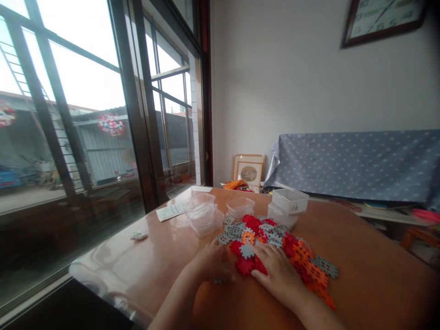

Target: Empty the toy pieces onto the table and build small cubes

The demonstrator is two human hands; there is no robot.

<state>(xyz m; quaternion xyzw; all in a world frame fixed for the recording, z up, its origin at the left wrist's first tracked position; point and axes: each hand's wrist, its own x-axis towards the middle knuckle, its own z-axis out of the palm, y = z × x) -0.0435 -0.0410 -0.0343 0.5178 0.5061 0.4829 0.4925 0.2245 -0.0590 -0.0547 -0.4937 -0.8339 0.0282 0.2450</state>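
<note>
The pile of interlocking plastic tiles (pixel 252 222), in red, gray and orange, lies on the brown table (pixel 371 270) in front of you. Your right hand (pixel 277 268) reaches over its near side, fingers extended, thumb apart, grasping nothing visible. Your left hand (pixel 212 262) curves at the pile's left edge, a gray tile (pixel 217 280) showing by its thumb; you cannot tell whether those fingers grip it. Behind the pile stand stacked clear tubs (pixel 202 214), a single low tub (pixel 240 208) and two stacked frosted containers (pixel 288 202). A notepad (pixel 170 211) lies left of the tubs. Beyond, polka-dot cloth (pixel 357 165) hangs below a wall clock (pixel 385 23).
</note>
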